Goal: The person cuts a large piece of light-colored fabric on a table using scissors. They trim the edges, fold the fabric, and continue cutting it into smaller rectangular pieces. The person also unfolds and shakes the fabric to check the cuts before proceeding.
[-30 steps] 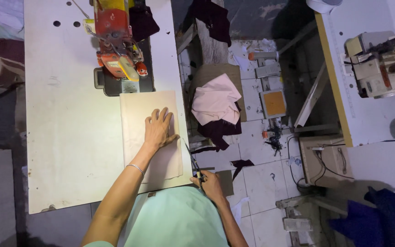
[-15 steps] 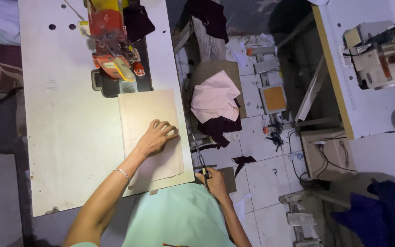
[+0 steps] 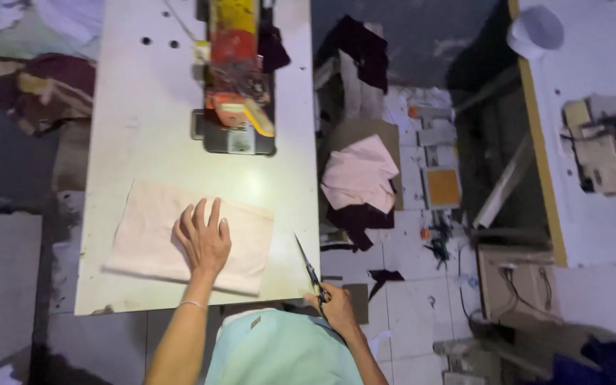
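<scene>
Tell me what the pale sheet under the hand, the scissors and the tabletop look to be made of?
The pale sheet looks like woven cloth, matte cream: it lies limp with soft, slightly wavy edges under the left hand. The scissors in the right hand seem metal, with thin dark blades; the handles are hidden. The tabletop appears to be a smooth pale laminate, faintly glossy where light reflects, though that is uncertain.

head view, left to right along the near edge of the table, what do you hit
pale cloth → left hand flat on it → scissors → right hand holding them → pink fabric pile → second sewing machine
</scene>
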